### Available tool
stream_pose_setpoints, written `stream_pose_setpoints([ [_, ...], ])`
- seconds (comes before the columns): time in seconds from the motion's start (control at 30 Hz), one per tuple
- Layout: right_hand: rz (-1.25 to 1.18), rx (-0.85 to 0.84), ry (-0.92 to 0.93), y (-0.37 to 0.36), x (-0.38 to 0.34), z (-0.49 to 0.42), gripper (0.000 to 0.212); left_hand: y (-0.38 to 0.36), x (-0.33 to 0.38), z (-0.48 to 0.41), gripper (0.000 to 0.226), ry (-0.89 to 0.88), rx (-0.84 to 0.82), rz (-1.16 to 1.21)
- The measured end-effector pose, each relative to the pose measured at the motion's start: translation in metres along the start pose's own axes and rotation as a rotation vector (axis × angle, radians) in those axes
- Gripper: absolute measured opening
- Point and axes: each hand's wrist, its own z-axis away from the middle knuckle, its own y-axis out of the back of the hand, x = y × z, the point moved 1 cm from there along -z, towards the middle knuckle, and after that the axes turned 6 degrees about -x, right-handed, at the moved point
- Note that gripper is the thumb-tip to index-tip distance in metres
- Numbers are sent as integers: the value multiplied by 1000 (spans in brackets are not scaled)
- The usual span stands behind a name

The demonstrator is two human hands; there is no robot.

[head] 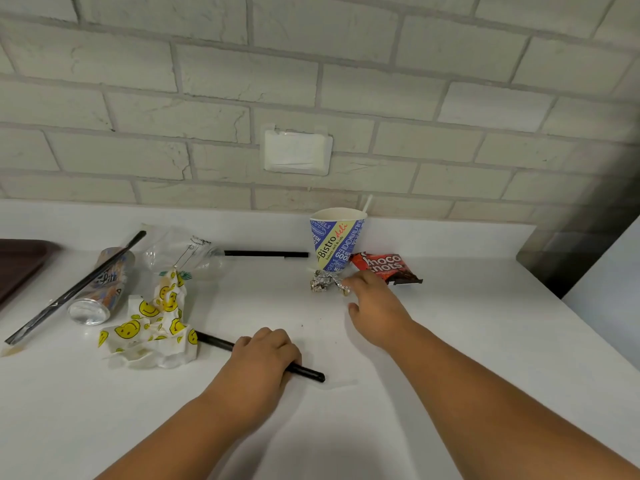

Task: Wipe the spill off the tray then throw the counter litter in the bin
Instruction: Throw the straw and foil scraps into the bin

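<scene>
Left grip (265, 355) curled over black straw (308, 372) on counter (450, 341); straw pinned under fingers, 2 ends poking out. Right grip (375, 303) loose, nothing held, fingertips (351, 281) touching foil wad (322, 281), which sits just in front of paper cup (336, 240), beside choco wrapper (388, 266). I judge foil light, crushable, unlikely to slip: pinch whole wad. Straw light, stiff, may roll: I'd take it mid-length. Tray (17, 265) at far left edge; spill and bin not in my view.

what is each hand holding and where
The left hand grips the black straw near its middle; right hand holds nothing, fingertips just touching the foil ball.
</scene>
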Motion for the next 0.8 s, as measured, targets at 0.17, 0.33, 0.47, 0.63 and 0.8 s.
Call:
stream_pose_setpoints([
  [0.17, 11, -67, -18, 2, -7, -24, 56, 1, 3, 4, 20, 31, 60, -39],
  [0.33, 1, -151, -87, -3, -10, -44, 59, 8, 0, 5, 15, 75, 49, 47],
  [0.47, 64, -205, -146, -12, -8, -54, 58, 8, -3, 7, 13, 71, -2, 69],
  [0.63, 121, -192, -159, -16, -6, -53, 42, 6, -5, 7, 13, 70, -4, 50],
  [0.8, 229, -141, -141, -15, -5, -45, 37, 4, -5, 5, 9, 74, 7, 21],
])
